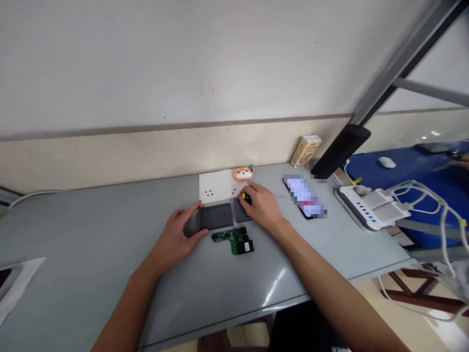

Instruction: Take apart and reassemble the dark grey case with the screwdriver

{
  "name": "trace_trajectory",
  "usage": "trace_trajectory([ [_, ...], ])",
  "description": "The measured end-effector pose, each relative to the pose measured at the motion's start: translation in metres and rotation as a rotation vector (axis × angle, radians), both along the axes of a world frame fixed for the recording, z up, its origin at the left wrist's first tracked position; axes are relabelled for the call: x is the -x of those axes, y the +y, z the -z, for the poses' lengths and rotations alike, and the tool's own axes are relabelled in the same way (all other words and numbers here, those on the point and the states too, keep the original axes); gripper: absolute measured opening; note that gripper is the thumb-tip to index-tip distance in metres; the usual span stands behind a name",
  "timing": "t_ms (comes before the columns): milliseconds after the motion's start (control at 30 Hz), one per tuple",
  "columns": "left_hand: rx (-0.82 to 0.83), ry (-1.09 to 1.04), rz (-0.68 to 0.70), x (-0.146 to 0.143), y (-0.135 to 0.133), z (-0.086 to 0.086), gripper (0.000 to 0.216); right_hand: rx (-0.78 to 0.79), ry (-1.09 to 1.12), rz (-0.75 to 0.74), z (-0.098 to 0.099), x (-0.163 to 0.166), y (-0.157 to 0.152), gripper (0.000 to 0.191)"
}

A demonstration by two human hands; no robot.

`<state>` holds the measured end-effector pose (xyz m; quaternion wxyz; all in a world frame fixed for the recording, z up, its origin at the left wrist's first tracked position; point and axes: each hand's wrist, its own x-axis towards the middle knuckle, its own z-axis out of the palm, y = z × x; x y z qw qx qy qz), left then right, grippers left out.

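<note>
My left hand (179,237) is at the left end of a dark grey plastic casing half (217,216), its index finger at the upper corner and its thumb at the lower one. My right hand (263,205) is closed round a screwdriver (246,198) with a yellow and black handle; the thin shaft points right. Beneath that hand lies a second dark grey casing piece (240,211), partly hidden. A green circuit board (234,239) with black parts rests just in front of the casings. Several small dark screws (208,193) lie on a white paper sheet (220,178) behind.
An orange animal-face pouch (243,174) sits at the paper's back edge. To the right are a phone (305,195), a small carton (306,151), a black cylinder (341,150) and a white power strip (373,208) with cables. The grey table (91,234) meets the wall behind.
</note>
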<state>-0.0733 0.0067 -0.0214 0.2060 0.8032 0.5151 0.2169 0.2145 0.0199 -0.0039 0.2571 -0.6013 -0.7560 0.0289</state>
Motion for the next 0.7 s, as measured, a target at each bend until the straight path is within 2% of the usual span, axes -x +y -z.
trace_trajectory([
  [133,0.02,-0.001,-0.023,0.001,0.0,0.0,0.074,-0.005,0.043,0.0,-0.002,0.001,0.0,0.02],
  [467,0.009,-0.007,-0.012,0.002,0.001,0.002,0.078,-0.06,0.333,0.042,-0.014,-0.006,-0.001,0.019],
  [700,-0.003,-0.014,-0.01,0.001,0.001,0.003,0.08,-0.18,0.369,0.055,-0.023,-0.003,-0.008,0.024],
])
